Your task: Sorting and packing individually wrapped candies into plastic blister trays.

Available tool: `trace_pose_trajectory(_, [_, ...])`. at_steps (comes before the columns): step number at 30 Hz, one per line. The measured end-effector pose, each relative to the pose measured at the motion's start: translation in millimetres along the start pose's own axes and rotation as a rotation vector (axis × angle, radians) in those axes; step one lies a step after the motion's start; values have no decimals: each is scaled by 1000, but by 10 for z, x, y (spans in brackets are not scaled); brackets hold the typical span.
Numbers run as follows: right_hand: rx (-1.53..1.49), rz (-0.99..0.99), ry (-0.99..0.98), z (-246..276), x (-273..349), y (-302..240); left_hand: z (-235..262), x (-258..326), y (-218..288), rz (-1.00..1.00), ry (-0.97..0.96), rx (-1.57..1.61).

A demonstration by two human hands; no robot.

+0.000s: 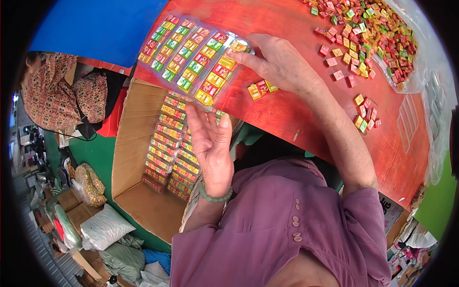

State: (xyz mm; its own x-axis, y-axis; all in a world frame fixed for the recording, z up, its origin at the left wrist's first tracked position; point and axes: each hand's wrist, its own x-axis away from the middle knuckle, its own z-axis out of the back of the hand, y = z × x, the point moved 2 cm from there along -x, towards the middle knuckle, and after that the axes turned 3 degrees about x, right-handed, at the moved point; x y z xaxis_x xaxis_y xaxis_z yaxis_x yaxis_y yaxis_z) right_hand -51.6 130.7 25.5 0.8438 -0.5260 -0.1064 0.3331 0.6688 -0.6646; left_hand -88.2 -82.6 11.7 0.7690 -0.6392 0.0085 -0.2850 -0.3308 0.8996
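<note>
A clear plastic tray (191, 85) with rows of small red, yellow and green boxes lies tilted across the table's near left edge. My right hand (279, 64) is over its right end, thumb and forefinger closed about a small yellow box (238, 47) in the last row. Its other fingers are partly hidden. Just below that hand is a short row of red and yellow boxes (259, 90); whether it touches the hand I cannot tell. My left hand (210, 148), palm up, is open by the tray's lower edge, thumb apart from the fingers.
Below the tray stands an open cardboard carton (138, 124) with several filled trays (162, 150) stacked inside. A heap of loose boxes (382, 36) spills from clear plastic on the red table (306, 129). At left are a person in a patterned top (52, 91) and packed bags (105, 227).
</note>
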Motion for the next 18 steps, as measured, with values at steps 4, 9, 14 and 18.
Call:
trace_pose_trajectory(4, [76,102,112,83,167,77,155,113,-139,-185,74,-401])
trace_pose_trajectory(9, [171,-10,101,441,461,42,102,8,5,-540,-219,-1360])
trace_pose_trajectory(14, [280,133,33,309,762,215,37,-110,-71,-486,-228,-1686])
trace_pose_trajectory(18, [416,105,47,93,983,238,32,-115,-66,-486,-232,-1696])
